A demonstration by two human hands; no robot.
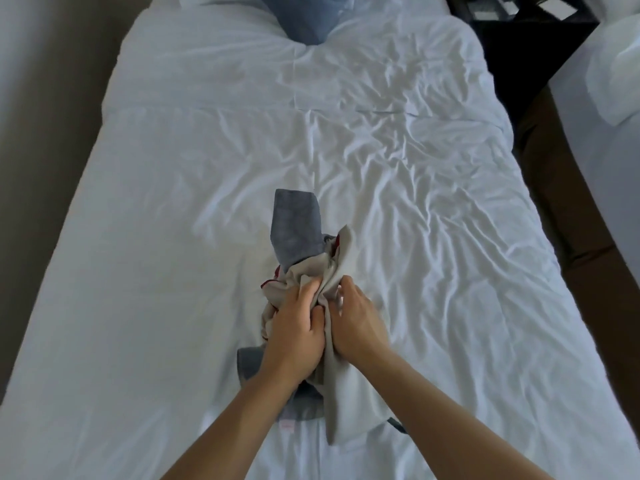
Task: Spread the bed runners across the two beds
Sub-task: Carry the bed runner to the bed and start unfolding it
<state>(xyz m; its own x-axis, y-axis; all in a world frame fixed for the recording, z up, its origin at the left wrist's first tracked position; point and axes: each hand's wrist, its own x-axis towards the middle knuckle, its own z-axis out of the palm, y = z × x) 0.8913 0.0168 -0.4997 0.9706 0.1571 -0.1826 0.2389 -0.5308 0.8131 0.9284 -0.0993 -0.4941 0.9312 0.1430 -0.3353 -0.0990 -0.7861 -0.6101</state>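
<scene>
A bunched bed runner, blue-grey on one face and pale beige with red trim on the other, lies crumpled on the near middle of a bed with a wrinkled white duvet. My left hand grips the beige folds from the left. My right hand grips the same folds right beside it, fingers curled into the cloth. A beige tail of the runner hangs down between my forearms toward the bed's near edge. A second bed shows at the far right edge.
A blue-grey cushion sits at the head of the bed. A dark nightstand stands between the beds, with brown floor in the gap. A beige wall runs along the left side.
</scene>
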